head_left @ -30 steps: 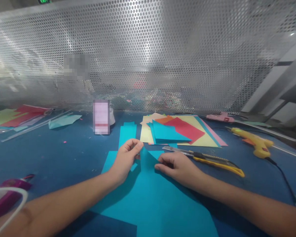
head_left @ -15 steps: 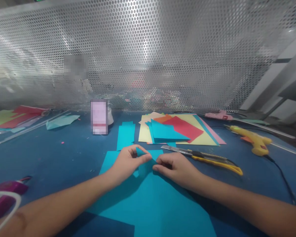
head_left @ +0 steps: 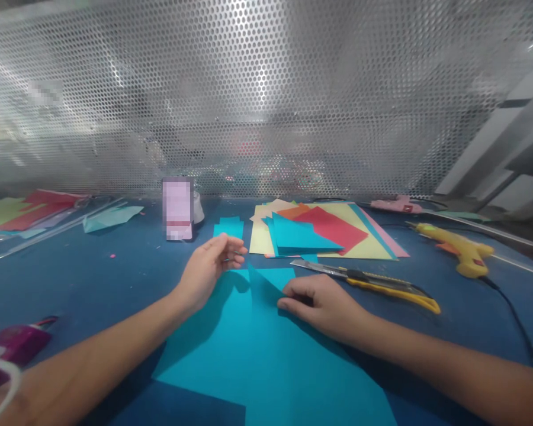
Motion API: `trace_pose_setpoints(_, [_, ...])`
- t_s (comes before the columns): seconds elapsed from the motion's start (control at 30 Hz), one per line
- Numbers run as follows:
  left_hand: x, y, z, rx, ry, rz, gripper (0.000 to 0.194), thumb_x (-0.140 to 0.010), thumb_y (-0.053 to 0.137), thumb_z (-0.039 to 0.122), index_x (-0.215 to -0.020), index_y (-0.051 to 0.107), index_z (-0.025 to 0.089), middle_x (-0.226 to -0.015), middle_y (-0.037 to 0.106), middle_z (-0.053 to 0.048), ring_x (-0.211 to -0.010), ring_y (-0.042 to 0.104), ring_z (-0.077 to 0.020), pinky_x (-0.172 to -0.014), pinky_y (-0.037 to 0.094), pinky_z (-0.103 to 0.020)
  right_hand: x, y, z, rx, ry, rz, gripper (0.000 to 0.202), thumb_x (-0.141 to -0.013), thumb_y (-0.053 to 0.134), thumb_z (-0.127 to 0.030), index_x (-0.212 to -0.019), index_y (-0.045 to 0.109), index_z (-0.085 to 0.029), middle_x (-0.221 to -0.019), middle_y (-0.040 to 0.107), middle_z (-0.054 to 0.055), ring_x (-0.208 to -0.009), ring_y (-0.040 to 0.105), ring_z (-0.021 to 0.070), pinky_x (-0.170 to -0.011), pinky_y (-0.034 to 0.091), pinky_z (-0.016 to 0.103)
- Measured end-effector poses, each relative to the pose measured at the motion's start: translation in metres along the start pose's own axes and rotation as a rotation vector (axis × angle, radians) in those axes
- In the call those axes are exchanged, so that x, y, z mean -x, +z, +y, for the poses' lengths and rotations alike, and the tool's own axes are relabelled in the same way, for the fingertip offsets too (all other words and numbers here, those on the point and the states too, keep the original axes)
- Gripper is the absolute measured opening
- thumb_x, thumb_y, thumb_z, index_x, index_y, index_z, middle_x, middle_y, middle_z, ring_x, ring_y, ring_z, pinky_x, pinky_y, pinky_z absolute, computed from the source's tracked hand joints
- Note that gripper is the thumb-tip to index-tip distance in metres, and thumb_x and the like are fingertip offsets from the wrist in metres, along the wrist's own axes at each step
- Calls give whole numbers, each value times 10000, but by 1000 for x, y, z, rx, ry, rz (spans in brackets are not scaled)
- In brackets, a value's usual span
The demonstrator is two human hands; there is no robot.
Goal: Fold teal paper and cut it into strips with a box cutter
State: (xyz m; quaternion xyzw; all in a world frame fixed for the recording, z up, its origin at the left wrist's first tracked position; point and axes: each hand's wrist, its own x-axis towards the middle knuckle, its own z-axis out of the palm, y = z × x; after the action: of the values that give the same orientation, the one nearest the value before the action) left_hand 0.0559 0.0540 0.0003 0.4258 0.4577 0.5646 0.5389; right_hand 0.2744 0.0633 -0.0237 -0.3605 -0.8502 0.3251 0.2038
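My right hand (head_left: 322, 305) pinches a small piece of blue paper (head_left: 267, 289) between thumb and curled fingers; its pointed corner slants up to the left. Beneath lies a large blue paper sheet (head_left: 266, 367), with a cut-out edge at its lower left. My left hand (head_left: 211, 263) hovers over the upper left of the sheet, fingers loosely bent and apart, holding nothing. Just beyond it, partly covered by its fingers, are narrow blue paper pieces (head_left: 229, 226). A yellow utility knife (head_left: 368, 281) with its blade out rests right beside my right hand.
Behind the knife lies a pile of coloured paper (head_left: 373, 236). At the right are a yellow glue gun (head_left: 464, 248) with a cord and a pink tool (head_left: 395, 205). A phone (head_left: 177, 210) stands upright at the back. A purple object (head_left: 20, 349) sits at the left. Perforated metal (head_left: 266, 118) closes the back.
My left hand has let go of the small blue paper and moved left and slightly away, its fingers loosening. My right hand keeps its pinch in nearly the same place.
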Motion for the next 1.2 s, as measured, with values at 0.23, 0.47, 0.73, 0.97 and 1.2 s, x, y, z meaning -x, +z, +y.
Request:
trace_pose_setpoints(0.23, [13, 12, -6, -258, -93, -38, 386, -589, 826, 457, -680, 602, 156, -598, 572, 39, -568, 516, -97, -584, 434, -225, -1, 2, 0, -101, 49, 28, 277, -823, 548, -372, -628, 562, -175, -541, 443, -37, -513, 383, 99, -488, 270, 229])
trace_pose_setpoints(0.47, [21, 19, -10, -265, -198, -73, 302, -615, 803, 385, -651, 598, 166, -566, 577, 43, -546, 513, -94, -575, 433, -228, -4, 0, -5, -219, 105, -18, 373, -822, 503, -480, -611, 537, -174, -556, 381, -35, -538, 342, 106, -497, 255, 248])
trace_pose_setpoints(0.73, [21, 20, -10, -251, -242, -83, 318, -601, 820, 385, -665, 597, 169, -578, 569, 49, -554, 516, -91, -568, 412, -223, -5, 1, -3, -207, 132, -1, 333, -777, 544, -439, -566, 509, -184, -533, 383, -42, -525, 333, 103, -490, 251, 254])
trace_pose_setpoints(0.97, [21, 21, -10, -226, -242, -82, 307, -614, 809, 364, -690, 586, 168, -613, 565, 46, -578, 514, -91, -591, 418, -228, -7, 1, -3, -186, 126, 3, 345, -769, 549, -431, -531, 484, -189, -508, 363, -48, -512, 318, 99, -484, 245, 256])
trace_pose_setpoints(1.2, [22, 23, -11, -195, -233, -82, 290, -611, 805, 342, -733, 603, 175, -683, 577, 27, -643, 521, -110, -618, 424, -237, -5, 2, -4, -189, 124, 12, 352, -779, 561, -413, -521, 492, -183, -512, 401, -43, -516, 337, 97, -489, 249, 251])
